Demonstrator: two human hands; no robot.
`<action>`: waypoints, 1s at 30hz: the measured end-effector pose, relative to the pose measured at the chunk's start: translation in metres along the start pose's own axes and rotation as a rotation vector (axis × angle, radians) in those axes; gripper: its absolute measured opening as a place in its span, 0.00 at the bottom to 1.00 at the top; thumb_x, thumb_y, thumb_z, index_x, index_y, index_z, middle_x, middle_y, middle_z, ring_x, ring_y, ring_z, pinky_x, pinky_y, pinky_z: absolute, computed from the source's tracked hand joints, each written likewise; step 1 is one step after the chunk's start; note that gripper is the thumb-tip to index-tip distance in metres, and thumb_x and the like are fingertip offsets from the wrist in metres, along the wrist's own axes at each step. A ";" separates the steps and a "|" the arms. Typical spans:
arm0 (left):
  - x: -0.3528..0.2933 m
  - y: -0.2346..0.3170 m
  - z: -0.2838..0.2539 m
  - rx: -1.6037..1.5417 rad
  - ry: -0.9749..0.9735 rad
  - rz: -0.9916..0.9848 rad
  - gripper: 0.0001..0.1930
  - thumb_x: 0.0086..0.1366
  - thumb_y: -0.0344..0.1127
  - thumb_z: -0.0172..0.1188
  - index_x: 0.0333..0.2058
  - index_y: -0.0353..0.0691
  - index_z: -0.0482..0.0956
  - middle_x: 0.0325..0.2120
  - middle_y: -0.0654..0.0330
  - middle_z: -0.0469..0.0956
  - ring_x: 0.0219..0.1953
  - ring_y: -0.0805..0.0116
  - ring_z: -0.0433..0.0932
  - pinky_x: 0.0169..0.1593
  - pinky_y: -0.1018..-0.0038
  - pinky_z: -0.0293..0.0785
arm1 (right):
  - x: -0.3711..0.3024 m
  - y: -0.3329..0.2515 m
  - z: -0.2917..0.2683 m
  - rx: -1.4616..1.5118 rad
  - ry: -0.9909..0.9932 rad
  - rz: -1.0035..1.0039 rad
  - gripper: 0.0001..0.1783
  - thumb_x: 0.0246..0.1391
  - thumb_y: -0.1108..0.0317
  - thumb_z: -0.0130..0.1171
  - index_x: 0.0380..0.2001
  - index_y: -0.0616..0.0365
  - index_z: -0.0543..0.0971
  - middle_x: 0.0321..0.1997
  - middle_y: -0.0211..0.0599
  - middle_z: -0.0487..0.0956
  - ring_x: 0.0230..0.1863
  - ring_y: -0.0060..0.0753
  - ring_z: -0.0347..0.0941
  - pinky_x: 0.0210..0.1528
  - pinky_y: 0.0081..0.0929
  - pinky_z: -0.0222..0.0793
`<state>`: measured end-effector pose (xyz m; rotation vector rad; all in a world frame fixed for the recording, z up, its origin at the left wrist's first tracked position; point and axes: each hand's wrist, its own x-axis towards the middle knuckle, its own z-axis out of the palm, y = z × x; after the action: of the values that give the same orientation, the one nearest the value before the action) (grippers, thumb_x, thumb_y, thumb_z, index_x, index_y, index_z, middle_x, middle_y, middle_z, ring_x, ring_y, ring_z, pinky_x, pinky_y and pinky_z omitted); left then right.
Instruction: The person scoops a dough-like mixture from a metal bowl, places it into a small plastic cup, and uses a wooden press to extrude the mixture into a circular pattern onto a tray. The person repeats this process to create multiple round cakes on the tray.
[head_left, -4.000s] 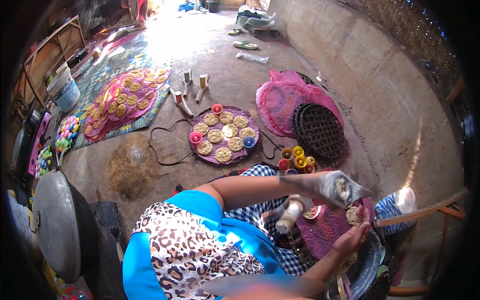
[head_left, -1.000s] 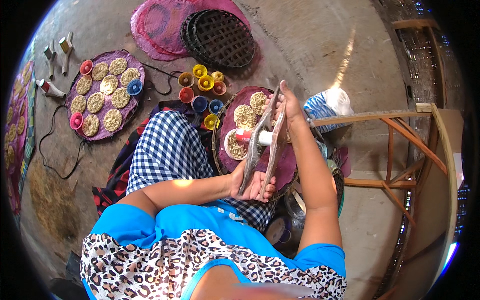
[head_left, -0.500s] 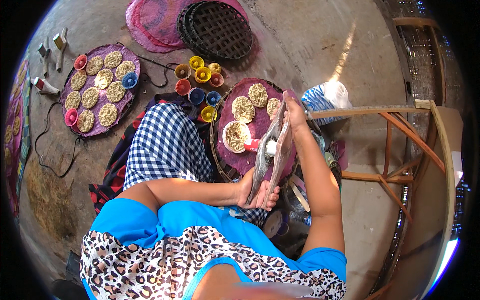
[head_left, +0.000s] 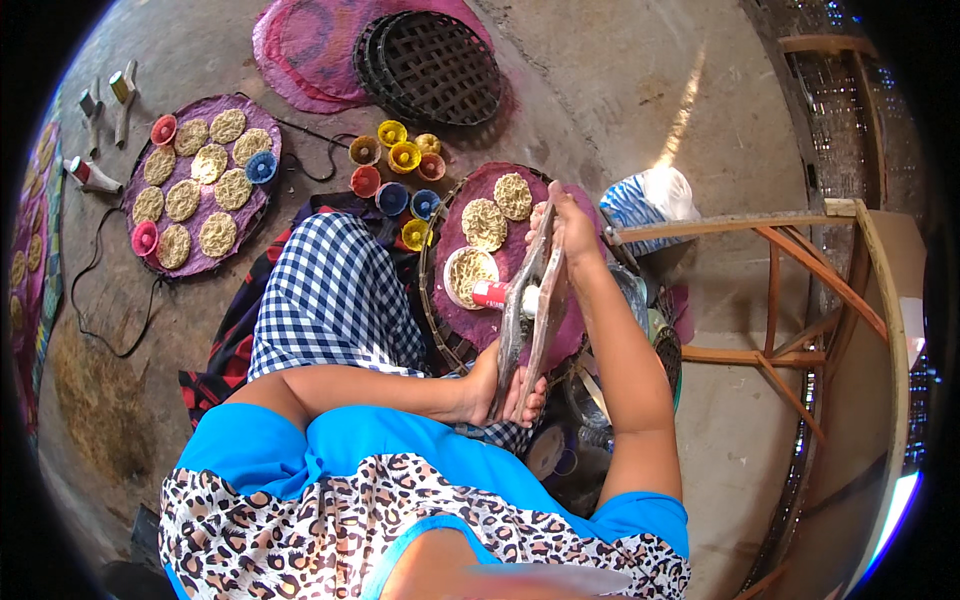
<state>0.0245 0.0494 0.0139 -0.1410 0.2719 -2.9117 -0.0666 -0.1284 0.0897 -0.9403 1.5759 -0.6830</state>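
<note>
- Head view: the person is sitting on the floor (head_left: pixel 620 90), holding a long two-armed metal press (head_left: pixel 530 315) upright over a purple mat on a round woven tray (head_left: pixel 445 335).
- The left hand (head_left: pixel 500 392) is gripping the lower end of the press, its fingers (head_left: pixel 528 400) wrapped tight around both arms.
- The right hand (head_left: pixel 568 225) is clasping the upper end, fingers closed on the handles, so both hands are squeezing the same tool.
- The press is hanging just above a small white mould (head_left: pixel 468 277) holding a nest of pale noodle strands; a red cylinder (head_left: pixel 490 294) is lying beside it.
- Two finished noodle rounds (head_left: pixel 498 210) are resting on the mat farther from the body.
- Small coloured cups (head_left: pixel 398 175) are clustered near the knee in checked cloth (head_left: pixel 335 295).
- A second mat of rounds (head_left: pixel 195 195) is lying well apart to the left, with a dark basket lid (head_left: pixel 435 65) beyond.
- Risk, as I judge it: the press is tilting slightly, so strands may be falling past the mould's rim onto the mat.
- An uneven squeeze could be letting the lower end slip and knock the mould or the neighbouring rounds.
</note>
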 end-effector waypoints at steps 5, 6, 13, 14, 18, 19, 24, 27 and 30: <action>0.004 0.005 -0.001 -0.015 -0.365 -0.067 0.37 0.53 0.71 0.31 0.25 0.37 0.68 0.17 0.56 0.67 0.21 0.59 0.65 0.33 0.69 0.63 | -0.025 -0.003 -0.018 0.418 -0.288 -0.259 0.33 0.50 0.40 0.51 0.45 0.59 0.63 0.28 0.48 0.75 0.27 0.38 0.75 0.29 0.28 0.73; 0.005 0.007 -0.001 0.003 -0.443 -0.083 0.36 0.54 0.70 0.31 0.25 0.37 0.68 0.18 0.56 0.67 0.22 0.59 0.66 0.34 0.69 0.63 | -0.031 0.004 -0.017 0.441 -0.339 -0.271 0.31 0.51 0.43 0.51 0.46 0.59 0.63 0.29 0.50 0.75 0.28 0.37 0.75 0.30 0.28 0.74; 0.001 0.022 -0.001 -0.072 -0.623 0.003 0.24 0.59 0.58 0.36 0.26 0.42 0.69 0.16 0.62 0.64 0.20 0.65 0.64 0.34 0.67 0.62 | -0.047 0.112 0.009 0.204 -0.317 -0.496 0.27 0.53 0.52 0.51 0.50 0.58 0.64 0.40 0.51 0.71 0.39 0.41 0.68 0.39 0.31 0.67; 0.001 0.027 -0.001 -0.121 -0.675 -0.011 0.25 0.58 0.60 0.38 0.26 0.41 0.69 0.17 0.61 0.65 0.21 0.64 0.65 0.35 0.66 0.63 | -0.046 0.120 0.008 0.169 -0.298 -0.533 0.27 0.53 0.51 0.51 0.50 0.57 0.65 0.41 0.51 0.69 0.41 0.42 0.66 0.40 0.32 0.66; -0.003 0.040 0.004 -0.026 -0.578 0.035 0.28 0.57 0.64 0.36 0.27 0.41 0.68 0.16 0.61 0.63 0.21 0.64 0.64 0.34 0.66 0.63 | -0.041 0.129 0.003 -0.232 -0.096 -0.644 0.29 0.52 0.48 0.51 0.51 0.55 0.66 0.49 0.51 0.64 0.48 0.45 0.59 0.47 0.36 0.58; -0.004 0.039 0.007 -0.053 -0.579 0.009 0.32 0.55 0.68 0.35 0.29 0.41 0.68 0.17 0.60 0.64 0.22 0.64 0.64 0.34 0.66 0.63 | -0.042 0.129 0.002 -0.358 -0.035 -0.671 0.29 0.52 0.47 0.51 0.52 0.55 0.66 0.50 0.50 0.63 0.50 0.46 0.58 0.49 0.36 0.56; -0.003 0.022 0.017 0.065 -0.543 -0.092 0.40 0.53 0.75 0.30 0.33 0.40 0.71 0.16 0.56 0.66 0.20 0.62 0.66 0.28 0.69 0.64 | -0.058 0.136 0.011 -0.961 0.182 -0.800 0.32 0.50 0.43 0.50 0.53 0.52 0.68 0.59 0.50 0.57 0.60 0.51 0.49 0.58 0.41 0.47; 0.004 0.017 0.020 0.124 -0.644 -0.144 0.41 0.54 0.75 0.28 0.38 0.40 0.72 0.16 0.54 0.68 0.20 0.63 0.67 0.28 0.69 0.64 | -0.065 0.141 0.015 -1.236 0.134 -0.948 0.33 0.50 0.41 0.50 0.54 0.50 0.69 0.65 0.50 0.53 0.65 0.54 0.44 0.63 0.44 0.42; 0.010 0.013 0.019 0.162 -0.704 -0.202 0.38 0.58 0.69 0.28 0.42 0.38 0.69 0.18 0.56 0.66 0.20 0.65 0.65 0.28 0.69 0.62 | -0.067 0.141 0.017 -1.180 0.163 -1.110 0.40 0.43 0.35 0.52 0.54 0.52 0.69 0.63 0.48 0.57 0.63 0.58 0.48 0.60 0.50 0.43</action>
<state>0.0199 0.0317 0.0312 -1.1827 -0.1030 -2.8276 -0.0757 0.0028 0.0037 -2.7914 1.4441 -0.4851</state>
